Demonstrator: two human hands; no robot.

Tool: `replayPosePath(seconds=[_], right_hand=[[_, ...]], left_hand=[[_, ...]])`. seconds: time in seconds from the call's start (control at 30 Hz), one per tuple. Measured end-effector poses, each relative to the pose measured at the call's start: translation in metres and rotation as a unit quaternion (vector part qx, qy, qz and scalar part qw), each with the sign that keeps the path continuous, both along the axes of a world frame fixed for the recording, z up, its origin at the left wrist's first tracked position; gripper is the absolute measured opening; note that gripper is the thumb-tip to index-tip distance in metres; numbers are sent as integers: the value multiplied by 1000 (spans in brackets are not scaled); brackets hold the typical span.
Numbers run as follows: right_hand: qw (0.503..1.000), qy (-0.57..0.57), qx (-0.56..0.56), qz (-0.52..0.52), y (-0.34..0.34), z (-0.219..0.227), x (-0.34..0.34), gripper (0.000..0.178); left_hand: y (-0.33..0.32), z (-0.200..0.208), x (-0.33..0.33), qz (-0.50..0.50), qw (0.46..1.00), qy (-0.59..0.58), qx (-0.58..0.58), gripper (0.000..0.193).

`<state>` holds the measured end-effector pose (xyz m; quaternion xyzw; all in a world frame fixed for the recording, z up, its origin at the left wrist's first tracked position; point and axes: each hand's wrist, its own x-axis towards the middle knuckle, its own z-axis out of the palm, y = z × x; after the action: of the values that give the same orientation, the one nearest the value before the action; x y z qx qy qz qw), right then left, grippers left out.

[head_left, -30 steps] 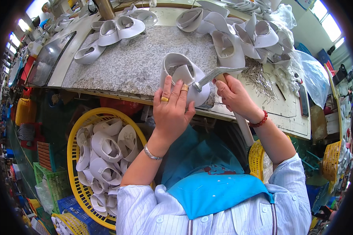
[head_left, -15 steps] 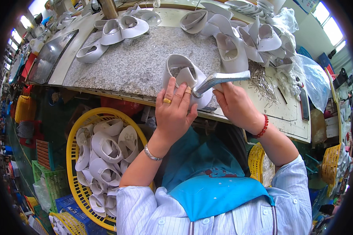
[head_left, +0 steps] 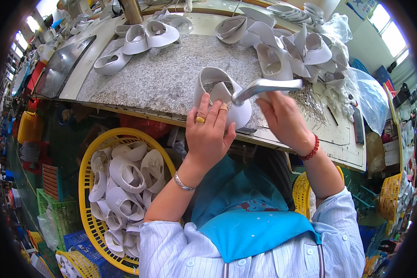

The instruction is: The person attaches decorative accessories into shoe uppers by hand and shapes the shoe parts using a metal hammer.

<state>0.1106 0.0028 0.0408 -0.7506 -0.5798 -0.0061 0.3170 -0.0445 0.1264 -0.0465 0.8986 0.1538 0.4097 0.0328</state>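
A white shoe upper (head_left: 240, 114) stands at the near edge of the granite slab (head_left: 164, 65). My left hand (head_left: 210, 128) lies on it with fingers stretched out flat, pressing its near side, thumb apart by the lower edge. My right hand (head_left: 287, 121) is closed round a silver metal hammer (head_left: 268, 86), whose handle is mostly hidden in the grip. The hammer's round face touches, or nearly touches, the upper just right of my left fingers; its long flared end points right.
More white uppers lie at the slab's back left (head_left: 136, 38) and in a heap (head_left: 275, 60) at right. Small metal pieces (head_left: 312, 102) are scattered beside the heap. A yellow basket (head_left: 84, 185) of uppers stands below left; another yellow basket (head_left: 302, 190) is beneath the table.
The hammer has tilted and its flared end has shifted right and slightly up. My right hand has moved a little right; my left hand stays on the upper.
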Motion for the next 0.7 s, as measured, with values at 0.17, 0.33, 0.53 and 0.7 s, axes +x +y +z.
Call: replayPosePath(seconds=[0.17, 0.33, 0.53, 0.7], right_hand=[[997, -81, -1, 11, -1, -17, 0, 20], [998, -56, -5, 6, 2, 13, 2, 17], [993, -81, -76, 38, 7, 6, -2, 21], [987, -132, -74, 46, 9, 27, 3, 15]], left_hand=[[-2, 0, 4, 6, 1000, -4, -2, 38], [0, -1, 2, 10, 1000, 2, -2, 38], [0, -1, 1, -1, 1000, 2, -4, 38], [0, -1, 1, 1, 1000, 4, -3, 38]])
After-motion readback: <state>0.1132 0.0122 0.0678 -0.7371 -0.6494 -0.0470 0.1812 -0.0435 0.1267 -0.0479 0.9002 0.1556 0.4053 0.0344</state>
